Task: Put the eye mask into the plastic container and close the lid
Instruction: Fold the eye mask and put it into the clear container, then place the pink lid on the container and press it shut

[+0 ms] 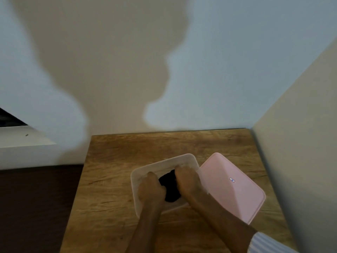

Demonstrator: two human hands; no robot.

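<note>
Black eye mask point(170, 188) bunched inside translucent plastic container point(138, 172) on wooden counter point(113, 179), wedged between both hands. Left hand point(150, 190) and right hand point(187, 181) down in container, curled against mask; actual grip hard to tell. Pink lid point(231, 187) off, leaning just right of container.
</note>
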